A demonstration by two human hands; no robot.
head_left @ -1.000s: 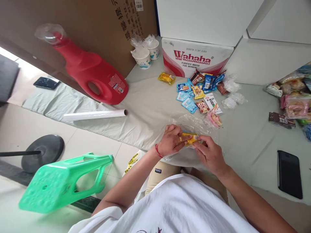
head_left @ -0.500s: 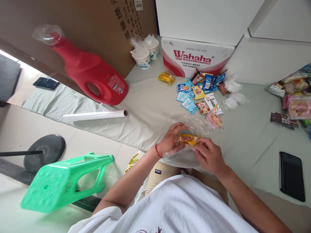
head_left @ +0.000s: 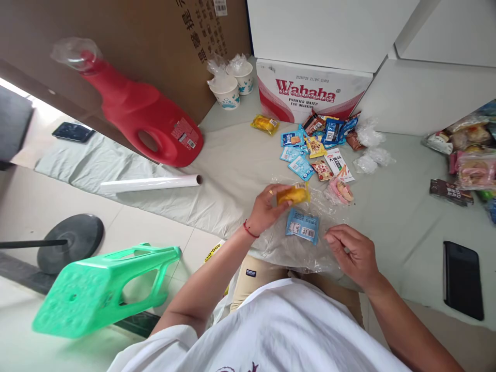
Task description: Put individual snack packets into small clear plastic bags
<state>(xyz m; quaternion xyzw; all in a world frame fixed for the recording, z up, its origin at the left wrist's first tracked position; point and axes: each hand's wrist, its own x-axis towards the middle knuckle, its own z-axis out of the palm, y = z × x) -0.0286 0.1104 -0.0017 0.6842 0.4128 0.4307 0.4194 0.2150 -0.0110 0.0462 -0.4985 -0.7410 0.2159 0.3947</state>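
Observation:
My left hand [head_left: 267,207] is closed on a yellow snack packet [head_left: 296,194], holding it by its left end above the table. Below the packet a blue snack packet [head_left: 303,226] lies on a crumpled sheet of clear plastic film [head_left: 273,243]. To the right, my right hand [head_left: 354,253] has thumb and forefinger pinched together near the film's right side; whether the film's edge is between them I cannot tell. A pink-wrapped snack [head_left: 340,191] rests at the film's upper right.
Beyond lie several snack packets [head_left: 315,147], another yellow packet [head_left: 265,124] and crumpled clear plastic [head_left: 370,160]. A Wahaha carton [head_left: 310,95], paper cups [head_left: 226,94], a red jug [head_left: 155,113] and a white roll [head_left: 151,183] stand or lie around. A black phone [head_left: 464,279] is at right.
My left hand has lifted the yellow packet up and away, uncovering the blue packet beneath. My right hand has let go of it and moved right and slightly down.

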